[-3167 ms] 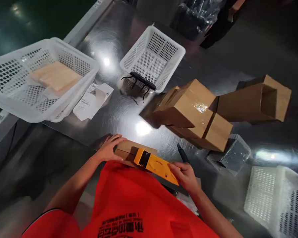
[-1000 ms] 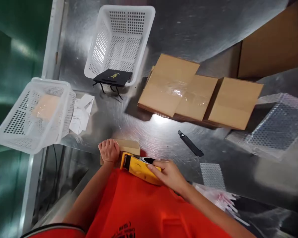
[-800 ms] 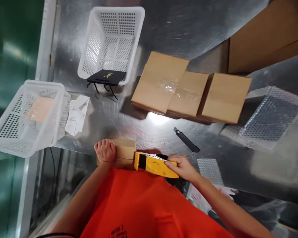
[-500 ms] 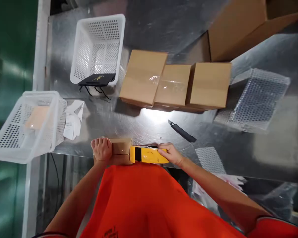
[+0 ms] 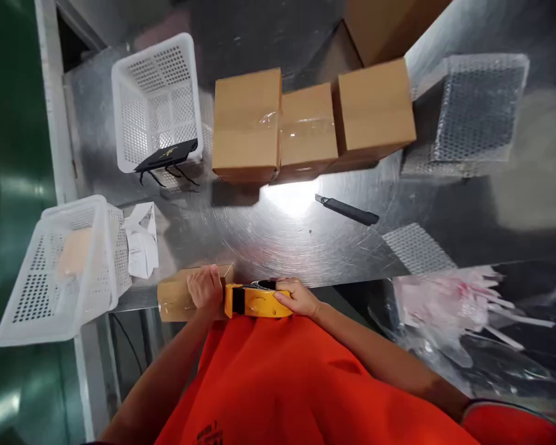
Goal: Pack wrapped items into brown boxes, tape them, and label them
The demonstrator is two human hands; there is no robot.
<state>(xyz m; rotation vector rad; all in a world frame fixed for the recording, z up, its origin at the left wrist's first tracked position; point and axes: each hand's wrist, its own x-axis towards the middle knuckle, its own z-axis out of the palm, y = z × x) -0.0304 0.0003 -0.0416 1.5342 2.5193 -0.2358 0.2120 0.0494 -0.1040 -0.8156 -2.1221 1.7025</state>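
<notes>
Left hand has shifted rightward along the box since half a second ago; more box now shows to its left. Box (image 5: 173,301) lies at the table's (image 5: 213,238) near edge, long axis left to right. Yellow dispenser (image 5: 262,303) lines up with it at the right end, head toward the box; contact can't be told. My left hand (image 5: 206,288) is nearer the box, closed over it, fingers curled. My right hand (image 5: 299,296) grips the dispenser's far end. Beyond: knife (image 5: 348,211), then three cartons (image 5: 307,123).
</notes>
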